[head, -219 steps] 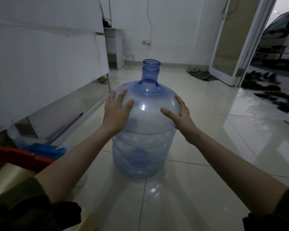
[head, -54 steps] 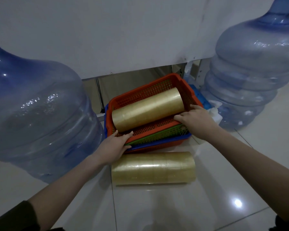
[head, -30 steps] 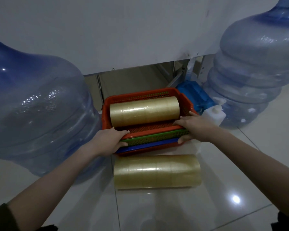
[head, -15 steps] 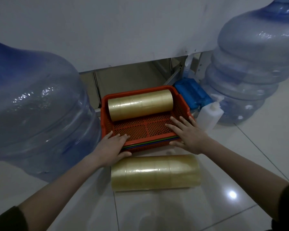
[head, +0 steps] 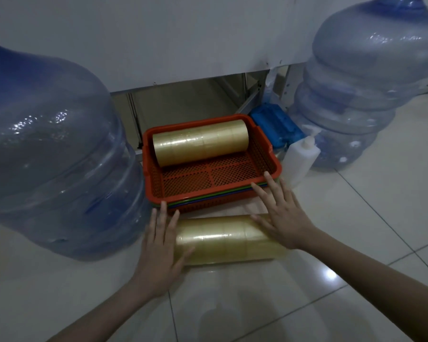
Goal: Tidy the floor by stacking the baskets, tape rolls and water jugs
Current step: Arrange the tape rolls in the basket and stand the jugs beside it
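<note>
Tape roll [head: 229, 239] on floor [head: 356, 243], before basket [head: 209, 177] near edge: light, stiff, slick, rolls easily; grip both ends. Left hand [head: 160, 253], right hand [head: 281, 215] flat, fingers spread, nothing clamped

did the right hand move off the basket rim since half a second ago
Yes. The right hand has pulled back toward the person from the orange basket and now lies open over the tape roll on the floor.
</note>
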